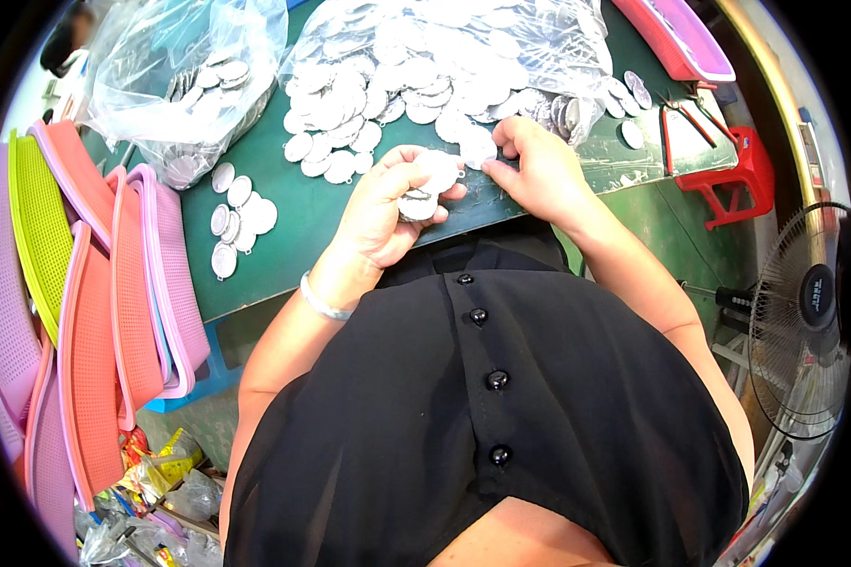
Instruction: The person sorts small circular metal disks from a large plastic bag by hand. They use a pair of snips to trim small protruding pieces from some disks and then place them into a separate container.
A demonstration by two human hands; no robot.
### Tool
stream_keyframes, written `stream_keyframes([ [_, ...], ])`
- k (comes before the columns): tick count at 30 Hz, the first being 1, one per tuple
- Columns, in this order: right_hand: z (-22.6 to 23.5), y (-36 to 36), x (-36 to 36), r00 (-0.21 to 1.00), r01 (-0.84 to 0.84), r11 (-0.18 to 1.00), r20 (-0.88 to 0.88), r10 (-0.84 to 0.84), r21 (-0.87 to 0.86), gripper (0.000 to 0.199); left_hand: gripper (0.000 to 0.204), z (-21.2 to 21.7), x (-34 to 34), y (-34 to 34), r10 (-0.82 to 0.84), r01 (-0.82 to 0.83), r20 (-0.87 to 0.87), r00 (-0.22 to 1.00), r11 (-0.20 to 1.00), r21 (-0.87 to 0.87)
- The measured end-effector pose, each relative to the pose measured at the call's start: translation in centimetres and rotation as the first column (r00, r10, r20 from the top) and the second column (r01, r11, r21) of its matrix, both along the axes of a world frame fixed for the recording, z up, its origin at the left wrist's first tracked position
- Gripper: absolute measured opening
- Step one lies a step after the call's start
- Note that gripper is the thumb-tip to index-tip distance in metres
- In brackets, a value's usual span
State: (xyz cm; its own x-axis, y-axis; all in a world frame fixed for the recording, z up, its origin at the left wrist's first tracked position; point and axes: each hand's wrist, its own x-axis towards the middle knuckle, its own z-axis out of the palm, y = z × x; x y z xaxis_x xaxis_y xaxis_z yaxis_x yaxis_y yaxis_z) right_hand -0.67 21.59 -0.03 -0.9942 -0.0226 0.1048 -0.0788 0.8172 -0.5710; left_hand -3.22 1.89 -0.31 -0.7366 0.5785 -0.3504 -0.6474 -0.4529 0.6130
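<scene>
My left hand [388,203] is closed around several round silver metal discs [418,205], each with a small loop at its rim. Close by, my right hand [539,170] pinches another silver disc [478,148] between thumb and forefinger, just above the table's near edge. Beyond both hands a large heap of the same discs [336,104] spills from a clear plastic bag [577,57]. To the left of my left hand lies a small group of discs [255,215] on the green table [284,255].
At the far left stands a second clear bag [123,94] with discs inside. Stacked plastic baskets [90,359] line the left side. On the right are pliers [668,142], loose discs [632,134], a pink basket [671,38], a red stool [742,180] and a fan [804,321].
</scene>
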Motion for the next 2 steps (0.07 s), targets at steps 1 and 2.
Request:
stream_keyframes([
  [1, 0.14, 0.00, -0.04, 0.999, 0.015, 1.000, 0.033, -0.014, -0.023, 0.025, 0.032, 0.00, -0.02, -0.07, -0.008, 0.007, -0.022, 1.000, 1.000, -0.009],
  [2, 0.14, -0.02, -0.04, 0.999, 0.014, 1.000, 0.034, -0.013, -0.022, 0.025, 0.037, -0.01, -0.07, -0.21, -0.015, 0.015, -0.044, 0.999, 1.000, -0.018],
])
